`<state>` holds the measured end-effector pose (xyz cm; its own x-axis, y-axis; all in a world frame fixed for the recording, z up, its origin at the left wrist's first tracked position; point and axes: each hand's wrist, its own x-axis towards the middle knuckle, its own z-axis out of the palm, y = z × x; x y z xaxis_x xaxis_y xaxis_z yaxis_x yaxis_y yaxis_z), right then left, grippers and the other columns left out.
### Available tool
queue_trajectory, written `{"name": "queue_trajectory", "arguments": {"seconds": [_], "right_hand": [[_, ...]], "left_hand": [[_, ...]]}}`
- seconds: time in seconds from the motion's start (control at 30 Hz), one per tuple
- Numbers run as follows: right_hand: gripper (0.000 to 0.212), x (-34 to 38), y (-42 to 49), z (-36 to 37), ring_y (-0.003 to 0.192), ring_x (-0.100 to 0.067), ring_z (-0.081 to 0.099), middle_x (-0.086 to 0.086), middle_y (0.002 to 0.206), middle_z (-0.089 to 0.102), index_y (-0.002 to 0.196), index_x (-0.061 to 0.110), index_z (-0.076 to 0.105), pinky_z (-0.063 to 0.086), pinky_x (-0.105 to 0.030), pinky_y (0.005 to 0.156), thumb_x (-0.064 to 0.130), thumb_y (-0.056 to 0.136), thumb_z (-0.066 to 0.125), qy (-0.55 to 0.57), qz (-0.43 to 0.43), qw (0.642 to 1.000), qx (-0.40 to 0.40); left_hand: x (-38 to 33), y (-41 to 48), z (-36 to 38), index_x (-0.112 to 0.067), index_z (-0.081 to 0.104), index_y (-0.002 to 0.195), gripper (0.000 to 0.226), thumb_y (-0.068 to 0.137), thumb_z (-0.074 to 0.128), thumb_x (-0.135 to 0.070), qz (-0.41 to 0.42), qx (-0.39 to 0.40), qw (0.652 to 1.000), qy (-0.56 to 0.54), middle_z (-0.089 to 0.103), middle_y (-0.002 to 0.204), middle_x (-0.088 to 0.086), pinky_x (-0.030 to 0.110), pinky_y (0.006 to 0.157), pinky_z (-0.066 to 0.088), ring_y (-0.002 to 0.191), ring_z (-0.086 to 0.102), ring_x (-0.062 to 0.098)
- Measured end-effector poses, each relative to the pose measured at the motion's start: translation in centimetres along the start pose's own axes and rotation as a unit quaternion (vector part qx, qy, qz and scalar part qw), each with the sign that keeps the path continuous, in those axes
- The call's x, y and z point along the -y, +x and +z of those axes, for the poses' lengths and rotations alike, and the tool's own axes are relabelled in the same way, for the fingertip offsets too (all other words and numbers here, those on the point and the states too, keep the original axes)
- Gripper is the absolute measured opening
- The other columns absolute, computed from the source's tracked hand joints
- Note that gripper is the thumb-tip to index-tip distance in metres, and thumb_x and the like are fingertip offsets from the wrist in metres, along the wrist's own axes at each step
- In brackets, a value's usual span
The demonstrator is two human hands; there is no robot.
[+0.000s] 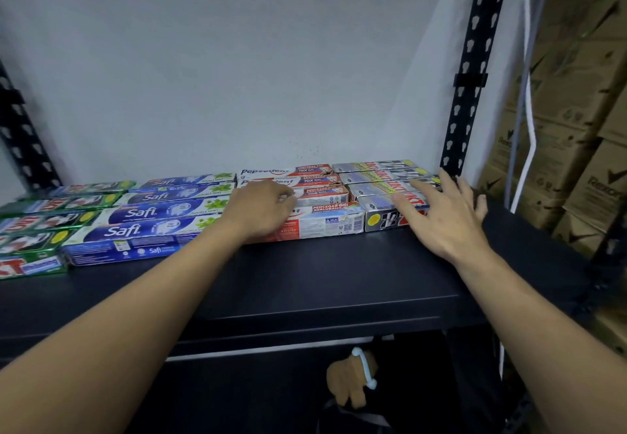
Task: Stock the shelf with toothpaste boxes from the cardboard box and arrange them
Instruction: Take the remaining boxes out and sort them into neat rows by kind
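Nearest, under the shelf (339, 264), there's a tan thing with a pale ring on it; I can't tell what it is. Both bare forearms reach over the shelf's dark front strip, which has nothing on it where they cross.

The left hand (263, 208) lies palm down on the red-and-white toothpaste boxes (325, 220), fingers loosely bent over their tops and not wrapped round any one box. The right hand (441, 213) is spread wide and flat over the silver toothpaste boxes (380, 220) just beside them, its outer fingers near the black post (475, 60). Neither hand carries anything.

To the left are the blue boxes (135, 230) and then the green boxes (40, 240). All four groups lie flat in rows running back towards the grey wall (237, 60).

This looks to me like the arranging step, with the stock already up and the hands squaring the two right-hand groups. The front red-and-white box sits a little askew, so the next move probably calls for a light push to bring the fronts into one line, without shoving the back rows crooked.

Brown cartons (576, 128) are stacked beyond the post. I can't say which, if any, is the cardboard box being unpacked.
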<state>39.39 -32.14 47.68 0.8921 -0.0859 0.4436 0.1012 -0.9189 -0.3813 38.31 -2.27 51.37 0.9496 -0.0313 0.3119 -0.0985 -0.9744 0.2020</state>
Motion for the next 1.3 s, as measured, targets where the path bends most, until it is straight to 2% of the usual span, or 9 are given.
{"name": "queue_trajectory", "arguments": {"seconds": [0.27,0.47,0.9,1.07,1.17,1.3], "right_hand": [[0.069,0.1,0.3,0.1,0.150,-0.025,0.007,0.002,0.162,0.019,0.142,0.043,0.045,0.002,-0.060,0.116,0.079,0.086,0.029,-0.007,-0.006,1.000,0.012],[0.071,0.1,0.3,0.3,0.151,-0.024,0.003,0.008,0.162,0.019,0.144,0.048,0.040,-0.004,-0.061,0.116,0.081,0.086,0.018,-0.036,-0.014,0.999,0.039],[0.069,0.1,0.4,0.3,0.151,-0.024,0.008,0.009,0.161,0.024,0.143,0.053,0.037,-0.004,-0.061,0.116,0.083,0.085,0.014,-0.048,-0.015,0.998,0.050],[0.069,0.1,0.5,0.4,0.151,-0.023,0.008,0.009,0.160,0.027,0.143,0.053,0.039,-0.004,-0.060,0.116,0.083,0.086,0.015,-0.041,-0.014,0.998,0.049],[0.069,0.1,0.4,0.3,0.151,-0.022,0.008,0.010,0.160,0.027,0.143,0.052,0.039,-0.004,-0.060,0.116,0.083,0.086,0.015,-0.041,-0.014,0.998,0.050],[0.068,0.0,0.6,0.5,0.150,-0.023,0.010,0.010,0.159,0.029,0.142,0.054,0.039,-0.004,-0.061,0.115,0.083,0.085,0.016,-0.033,-0.017,0.998,0.045]], "left_hand": [[0.1,1.5,-0.3,-0.040,0.066,0.122,0.034,0.093,0.051,-0.050,-0.031,0.016,0.999,0.002,0.056,0.141,-0.005,0.046,0.108,0.036,0.128,0.050,0.025],[0.5,1.6,-0.4,-0.043,0.067,0.118,0.030,0.092,0.055,-0.051,-0.034,0.017,0.999,-0.033,0.057,0.140,-0.008,0.044,0.108,0.036,0.129,0.049,0.022],[0.6,1.2,-0.7,-0.040,0.072,0.112,0.025,0.092,0.060,-0.048,-0.042,0.019,0.995,-0.094,0.062,0.134,-0.009,0.042,0.106,0.039,0.123,0.052,0.020],[0.8,1.3,-2.2,-0.030,0.073,0.117,0.027,0.091,0.069,-0.034,-0.039,0.077,0.982,-0.170,0.063,0.133,-0.004,0.025,0.092,0.041,0.110,0.056,0.013],[1.3,1.7,-3.0,-0.030,0.072,0.119,0.029,0.090,0.070,-0.033,-0.027,0.115,0.979,-0.166,0.062,0.133,-0.003,0.024,0.089,0.038,0.105,0.054,0.011],[2.0,2.3,-3.0,-0.037,0.073,0.114,0.027,0.087,0.072,-0.036,-0.018,0.134,0.978,-0.159,0.064,0.131,-0.003,0.030,0.094,0.046,0.114,0.058,0.016]]}}
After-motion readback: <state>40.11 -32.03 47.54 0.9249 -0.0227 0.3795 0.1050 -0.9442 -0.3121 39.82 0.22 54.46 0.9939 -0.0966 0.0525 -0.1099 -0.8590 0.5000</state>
